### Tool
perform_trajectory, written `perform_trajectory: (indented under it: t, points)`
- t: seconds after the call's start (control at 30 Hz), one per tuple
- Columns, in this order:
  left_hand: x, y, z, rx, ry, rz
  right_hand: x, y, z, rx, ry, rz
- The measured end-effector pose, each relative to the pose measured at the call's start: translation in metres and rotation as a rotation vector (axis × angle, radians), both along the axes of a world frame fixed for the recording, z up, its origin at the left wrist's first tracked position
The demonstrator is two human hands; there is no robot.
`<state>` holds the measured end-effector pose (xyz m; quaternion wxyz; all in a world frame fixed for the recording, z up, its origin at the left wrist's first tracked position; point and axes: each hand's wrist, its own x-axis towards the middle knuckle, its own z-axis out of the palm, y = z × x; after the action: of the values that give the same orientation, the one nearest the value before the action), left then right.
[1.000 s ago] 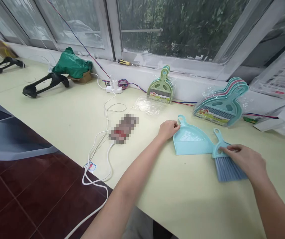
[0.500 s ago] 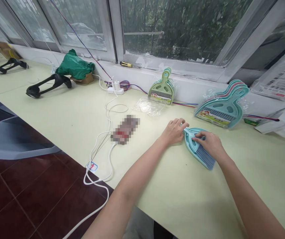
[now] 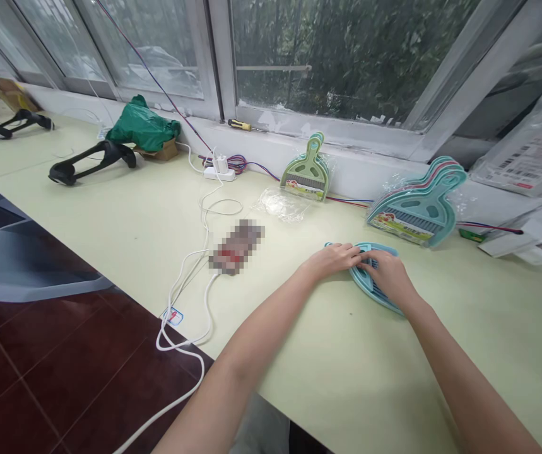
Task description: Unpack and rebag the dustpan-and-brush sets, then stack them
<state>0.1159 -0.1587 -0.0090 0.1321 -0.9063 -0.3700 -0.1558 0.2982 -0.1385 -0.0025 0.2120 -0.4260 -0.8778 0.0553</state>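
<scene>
On the desk [image 3: 110, 221], at 3 o'clock of the blurred device [image 3: 236, 246], the brush, apart a second ago, is now nested in the teal dustpan [image 3: 378, 291], pressed flat by left hand [image 3: 334, 260] and right hand [image 3: 388, 275], neither grip closed.

Pale yellow-green desk [image 3: 110, 214] runs along white-framed windows [image 3: 214, 57] at far side, foliage behind glass. Dark red tiled floor [image 3: 38, 378] near left. Daylight, soft. White sill [image 3: 299, 126] under the panes.
</scene>
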Motion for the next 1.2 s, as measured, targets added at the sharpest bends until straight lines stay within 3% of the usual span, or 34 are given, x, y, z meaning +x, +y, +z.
perform_trajectory:
  t: [0.27, 0.43, 0.5, 0.6, 0.67, 0.73, 0.8, 0.87, 0.97, 1.07, 1.13, 1.2]
  points:
    - [0.002, 0.002, -0.009, -0.067, 0.005, 0.093, -0.006, 0.008, 0.003, -0.05, -0.09, -0.042]
    - [0.0, 0.001, -0.003, -0.084, -0.045, 0.034, -0.009, -0.003, 0.012, -0.059, -0.117, -0.103]
    - [-0.002, -0.003, 0.002, -0.066, -0.181, 0.046, -0.007, -0.01, 0.018, -0.085, -0.105, -0.155]
    - [0.002, -0.011, 0.01, -0.089, -0.577, 0.235, -0.001, -0.022, 0.024, -0.149, -0.001, -0.332]
    - [0.009, -0.017, 0.013, -0.27, -0.897, 0.343, 0.001, -0.028, 0.024, -0.143, 0.127, -0.492]
    - [0.021, -0.022, 0.014, -0.634, -1.133, 0.306, 0.001, -0.033, 0.022, -0.1, 0.254, -0.61]
    - [0.034, -0.027, 0.012, -0.994, -1.234, 0.175, 0.0, -0.038, 0.02, -0.079, 0.347, -0.619]
    - [0.043, -0.031, 0.008, -1.127, -1.314, 0.111, 0.004, -0.042, 0.02, -0.08, 0.418, -0.54]
    - [0.044, -0.031, 0.002, -1.078, -1.519, 0.215, 0.034, -0.05, 0.018, 0.015, 0.464, -0.555]
    - [0.033, -0.026, -0.001, -1.131, -1.647, 0.247, 0.092, -0.064, 0.005, 0.184, 0.31, -0.856]
    - [0.026, -0.021, -0.002, -1.127, -1.698, 0.245, 0.134, -0.075, -0.009, 0.131, 0.186, -1.042]
    - [0.021, -0.019, -0.002, -1.096, -1.721, 0.222, 0.163, -0.082, -0.024, -0.047, 0.134, -1.164]
